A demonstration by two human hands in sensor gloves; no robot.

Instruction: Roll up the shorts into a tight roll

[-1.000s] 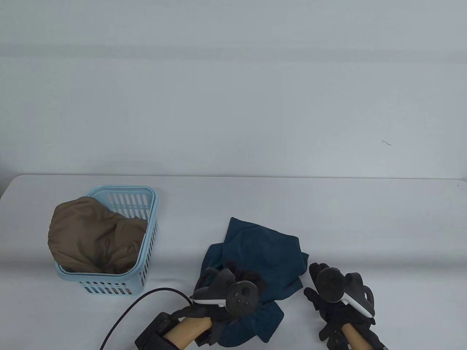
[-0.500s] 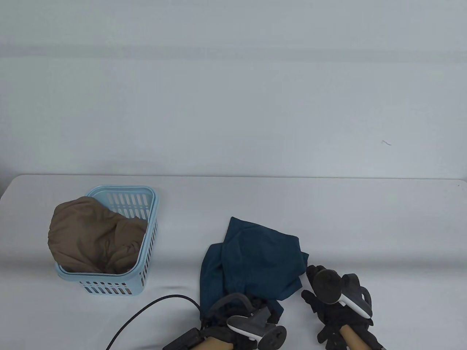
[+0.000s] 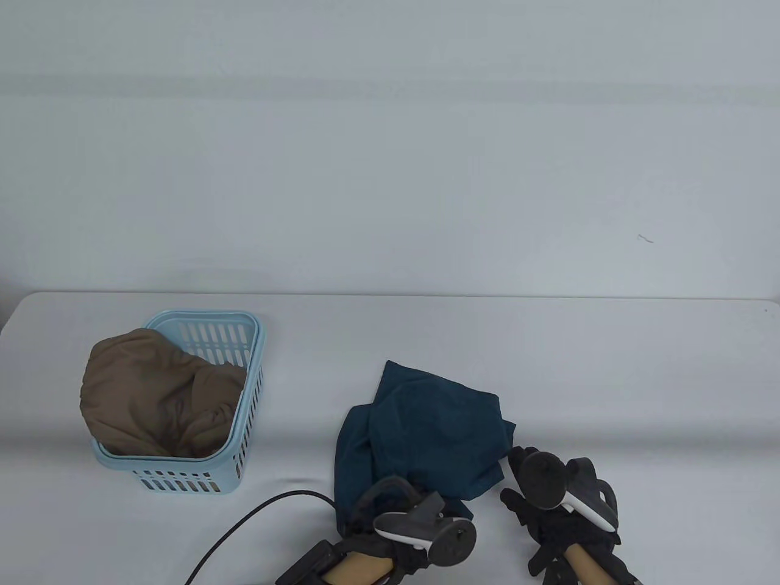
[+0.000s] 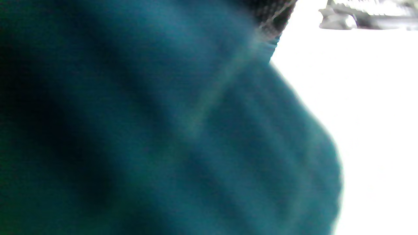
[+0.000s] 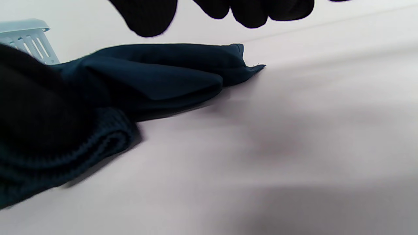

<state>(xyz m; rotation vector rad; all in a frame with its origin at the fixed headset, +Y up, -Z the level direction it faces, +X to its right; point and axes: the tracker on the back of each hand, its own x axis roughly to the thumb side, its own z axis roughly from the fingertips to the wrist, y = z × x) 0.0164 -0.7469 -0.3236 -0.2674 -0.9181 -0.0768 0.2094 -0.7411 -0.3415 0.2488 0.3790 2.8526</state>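
Note:
The dark teal shorts (image 3: pixel 432 426) lie crumpled on the white table (image 3: pixel 609 378), near its front middle. My left hand (image 3: pixel 414 527) is at the shorts' near edge, under its tracker, and holds the cloth there. In the left wrist view the teal cloth (image 4: pixel 163 130) fills the frame, with a gloved fingertip (image 4: pixel 272 14) at its top edge. My right hand (image 3: pixel 536 487) is just right of the shorts' right corner. In the right wrist view its fingers (image 5: pixel 147 16) hang free above the folded shorts (image 5: pixel 156 75) and hold nothing.
A light blue slotted basket (image 3: pixel 247 390) stands at the left with a brown garment (image 3: pixel 152 390) bulging out of it; its corner shows in the right wrist view (image 5: pixel 29 36). A black cable (image 3: pixel 244 518) curves over the table left of my left hand.
My left hand has drawn back from on top of the shorts to their near edge and turned over, gathering the near flap. My right hand has shifted slightly towards the shorts.

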